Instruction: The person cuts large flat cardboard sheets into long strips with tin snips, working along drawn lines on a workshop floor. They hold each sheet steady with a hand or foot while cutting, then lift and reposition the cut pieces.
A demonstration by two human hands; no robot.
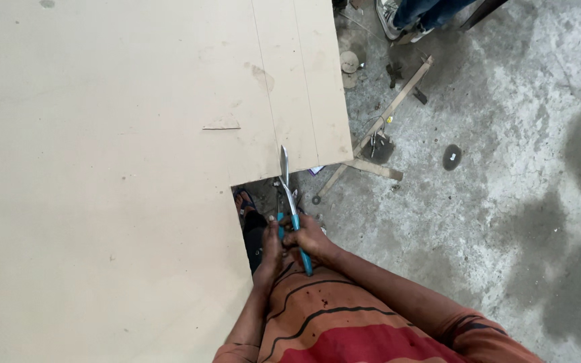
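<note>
Item: tin snips [289, 202], blue handles, blades at the near edge of the large beige sheet [102, 168], beside its cut-out notch. We hold them with both hands: right hand [307, 236] wrapped shut round one handle, left hand [272, 247] closed against the other, seemingly gripping it too. Right of the sheet: concrete floor [506, 168], wooden slats [388, 111], scattered scraps.

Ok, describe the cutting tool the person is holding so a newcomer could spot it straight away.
Find the big tan sheet covering the left of the view, then its notched lower right edge. There, the shears meet the sheet's edge, gripped by the left hand and right hand. Their silver blades and blue handles set them apart from the wooden sticks on the grey floor.
</note>
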